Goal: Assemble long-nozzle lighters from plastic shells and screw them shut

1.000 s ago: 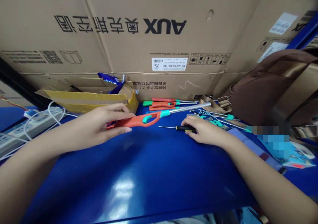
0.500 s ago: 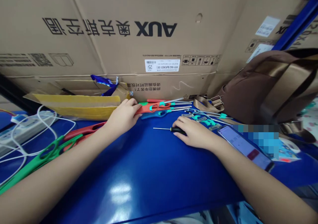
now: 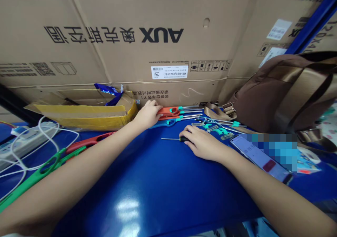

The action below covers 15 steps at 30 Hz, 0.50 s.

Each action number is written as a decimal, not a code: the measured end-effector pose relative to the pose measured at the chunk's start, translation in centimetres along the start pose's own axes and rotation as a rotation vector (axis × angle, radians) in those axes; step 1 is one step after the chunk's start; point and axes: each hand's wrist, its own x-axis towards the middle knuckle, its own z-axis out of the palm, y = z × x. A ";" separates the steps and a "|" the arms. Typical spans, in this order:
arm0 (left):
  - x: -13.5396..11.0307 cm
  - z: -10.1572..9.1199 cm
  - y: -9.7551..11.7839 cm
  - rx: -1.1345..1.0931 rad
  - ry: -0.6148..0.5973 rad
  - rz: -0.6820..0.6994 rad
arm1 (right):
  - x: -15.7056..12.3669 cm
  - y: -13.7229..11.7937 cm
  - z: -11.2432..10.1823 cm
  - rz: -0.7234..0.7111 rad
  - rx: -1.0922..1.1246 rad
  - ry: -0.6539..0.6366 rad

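Note:
My left hand (image 3: 147,115) reaches to the back of the blue table (image 3: 158,181) and closes its fingers on the handle of an orange long-nosed lighter (image 3: 171,110) lying in a small pile of such lighters. A blue lighter (image 3: 164,123) lies just in front of that pile. My right hand (image 3: 201,142) rests palm down on the black handle of a thin screwdriver (image 3: 172,139), whose shaft points left. The fingers are curled over the handle.
A red lighter (image 3: 88,142) and a green lighter (image 3: 39,172) lie at the left by a power strip with white cables (image 3: 26,139). An open yellow-taped carton (image 3: 84,111) stands behind. Teal parts (image 3: 217,127), a phone (image 3: 260,156) and a brown bag (image 3: 284,93) are at the right. Big cardboard boxes (image 3: 158,37) wall the back.
My left hand put down the orange lighter it held and reached back to the pile, taking hold of another one. My right hand stayed on the screwdriver.

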 end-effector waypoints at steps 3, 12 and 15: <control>0.2 0.0 0.2 -0.023 -0.002 -0.008 | 0.0 0.1 0.0 -0.004 0.004 0.001; 1.0 0.0 1.4 -0.035 -0.017 0.005 | 0.0 0.0 0.0 -0.008 0.005 -0.005; 0.8 0.2 1.7 -0.035 -0.035 0.000 | 0.0 0.0 -0.1 -0.007 0.000 -0.009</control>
